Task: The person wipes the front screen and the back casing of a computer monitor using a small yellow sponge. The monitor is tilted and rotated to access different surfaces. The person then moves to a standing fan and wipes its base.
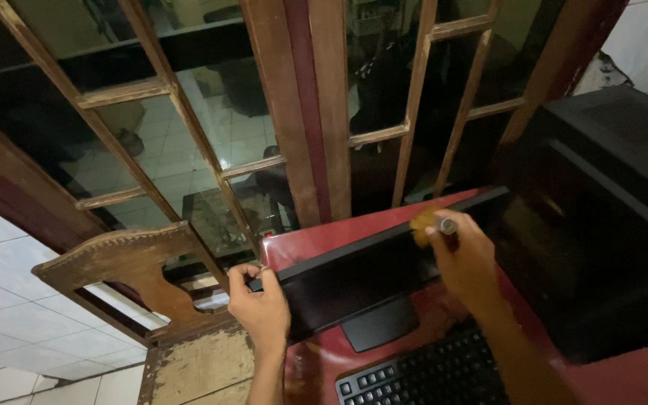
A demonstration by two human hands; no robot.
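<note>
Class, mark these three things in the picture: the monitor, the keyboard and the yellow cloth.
monitor (354, 289): head view, dark screen face.
keyboard (429, 371): head view, black keys at the middle.
yellow cloth (421, 223): head view, bunched part above the right hand's fingers.

A home room is showing here: a monitor (354, 281) and keyboard (429, 375) sitting on a red desk (624, 379) beside wooden glazed doors (301, 112).
</note>
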